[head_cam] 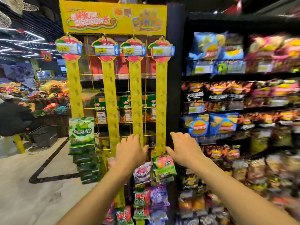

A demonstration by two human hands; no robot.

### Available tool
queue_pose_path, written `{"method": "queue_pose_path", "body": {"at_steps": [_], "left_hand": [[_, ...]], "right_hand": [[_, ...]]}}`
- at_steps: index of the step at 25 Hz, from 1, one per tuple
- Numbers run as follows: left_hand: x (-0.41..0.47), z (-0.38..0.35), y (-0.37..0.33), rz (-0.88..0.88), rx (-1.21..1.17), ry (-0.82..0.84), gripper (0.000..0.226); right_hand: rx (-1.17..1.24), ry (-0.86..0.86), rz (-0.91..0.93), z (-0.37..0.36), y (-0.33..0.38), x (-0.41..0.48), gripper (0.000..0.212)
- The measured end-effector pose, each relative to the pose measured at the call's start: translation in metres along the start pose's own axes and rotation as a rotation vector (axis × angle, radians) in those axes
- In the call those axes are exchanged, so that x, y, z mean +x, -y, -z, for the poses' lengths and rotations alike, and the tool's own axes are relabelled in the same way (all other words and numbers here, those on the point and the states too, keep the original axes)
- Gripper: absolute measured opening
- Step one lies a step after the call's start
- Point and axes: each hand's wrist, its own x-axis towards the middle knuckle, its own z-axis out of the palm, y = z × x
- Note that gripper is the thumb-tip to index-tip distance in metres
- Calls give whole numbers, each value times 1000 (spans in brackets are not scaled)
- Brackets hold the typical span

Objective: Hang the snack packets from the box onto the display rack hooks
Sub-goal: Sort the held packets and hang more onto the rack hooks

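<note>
A yellow display rack (pixel 112 88) with four hanging hook strips stands in front of me. Green snack packets (pixel 81 132) hang low on the leftmost strip. A pink-and-green packet (pixel 164 164) hangs near the bottom of the rightmost strip, with purple and red packets (pixel 142 172) beside and below it. My left hand (pixel 130 151) is raised with straight fingers against the third strip, holding nothing. My right hand (pixel 183 148) hovers open just right of the rightmost strip, above the pink-and-green packet. No box is in view.
Shelves packed with chip bags (pixel 227 124) fill the right side. At the left a person in black (pixel 14 116) sits on a yellow stool beside a black shopping basket (pixel 44 135). Pale floor with a dark inlaid line (pixel 48 159) lies to the lower left.
</note>
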Motion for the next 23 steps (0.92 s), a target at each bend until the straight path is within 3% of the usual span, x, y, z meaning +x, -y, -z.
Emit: {"method": "queue_pose_path", "body": {"at_steps": [7, 11, 23], "left_hand": [[-33, -43, -148, -201, -40, 70, 64], [-33, -64, -220, -296, -72, 136, 55], [56, -213, -366, -352, -120, 350, 65]], "right_hand": [[-25, 50, -209, 10, -140, -92, 65], [-48, 80, -325, 7, -204, -120, 67], [-66, 249, -446, -75, -380, -83, 63]]}}
